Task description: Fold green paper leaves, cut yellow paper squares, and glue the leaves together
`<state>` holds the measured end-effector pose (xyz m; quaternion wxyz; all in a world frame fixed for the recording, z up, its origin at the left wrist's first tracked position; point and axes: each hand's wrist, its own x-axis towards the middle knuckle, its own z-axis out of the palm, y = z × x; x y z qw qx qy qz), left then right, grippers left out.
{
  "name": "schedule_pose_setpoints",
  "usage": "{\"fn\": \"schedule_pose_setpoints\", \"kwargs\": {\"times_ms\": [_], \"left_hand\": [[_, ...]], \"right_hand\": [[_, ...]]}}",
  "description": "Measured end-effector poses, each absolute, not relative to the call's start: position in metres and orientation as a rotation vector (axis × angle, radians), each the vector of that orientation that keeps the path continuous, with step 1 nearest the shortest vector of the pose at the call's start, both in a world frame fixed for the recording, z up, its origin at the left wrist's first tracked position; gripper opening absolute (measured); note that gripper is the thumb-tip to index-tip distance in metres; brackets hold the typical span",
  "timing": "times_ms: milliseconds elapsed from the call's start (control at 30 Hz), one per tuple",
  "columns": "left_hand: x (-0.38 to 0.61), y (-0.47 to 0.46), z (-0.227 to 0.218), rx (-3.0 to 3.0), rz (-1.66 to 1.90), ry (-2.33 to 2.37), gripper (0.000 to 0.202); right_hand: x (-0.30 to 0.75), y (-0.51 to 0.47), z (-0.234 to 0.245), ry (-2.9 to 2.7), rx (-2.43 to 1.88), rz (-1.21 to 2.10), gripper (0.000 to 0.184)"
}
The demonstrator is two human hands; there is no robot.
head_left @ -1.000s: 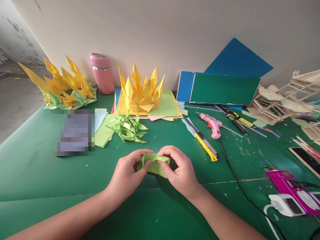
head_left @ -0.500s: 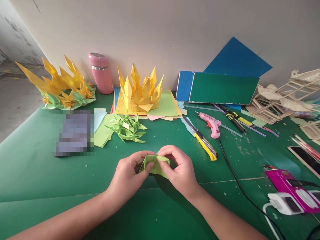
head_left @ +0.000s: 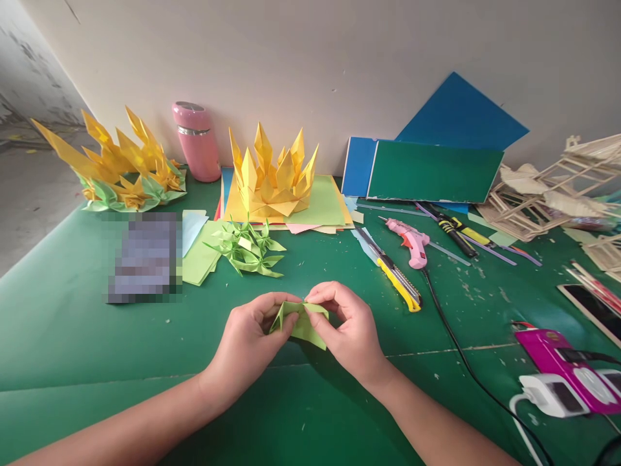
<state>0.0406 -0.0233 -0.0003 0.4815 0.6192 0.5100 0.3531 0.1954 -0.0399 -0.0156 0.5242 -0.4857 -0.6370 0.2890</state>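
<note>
Pinched between thumb and fingertips on each side, the grip was firm in both hands: the left hand (head_left: 252, 330) had one end of the folded green paper (head_left: 308, 330), and the right hand (head_left: 347, 333) the other, close to the middle of its top edge. The two sets of fingertips nearly met along that edge. The paper was held up in front of the person, over the near part of the worktop (head_left: 121, 343).

Little had shifted over the last second. Both hands kept almost the same place, while the left end of the paper had drawn in and the lower right corner hung a touch lower. That suggested a small adjustment of the fold, with the shaping of the piece still under way.

Just beyond the hands lay a cluster of folded green leaves (head_left: 247, 259), beside some green sheets (head_left: 200, 259). To the right were a yellow cutter (head_left: 398, 285) and a pink glue gun (head_left: 412, 243), neither touched by a hand. Farther back, a yellow paper crown (head_left: 262, 207) stood on stacked coloured paper (head_left: 327, 200), with a pink flask (head_left: 200, 155) to its left, near the wall.
</note>
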Motion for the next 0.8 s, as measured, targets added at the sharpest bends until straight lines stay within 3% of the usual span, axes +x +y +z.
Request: {"fn": "schedule_pose_setpoints", "kwargs": {"times_ms": [367, 800], "left_hand": [[0.0416, -0.0231, -0.0042, 1.532, 0.932, 1.175, 0.011], [0.0423, -0.0240, -0.0015, 1.461, 0.885, 1.258, 0.016]], "right_hand": [[0.1955, -0.0414, -0.0116, -1.601, -1.168, 0.623, 0.012], [0.1927, -0.0430, -0.0150, -1.567, -1.188, 0.678, 0.013]]}}
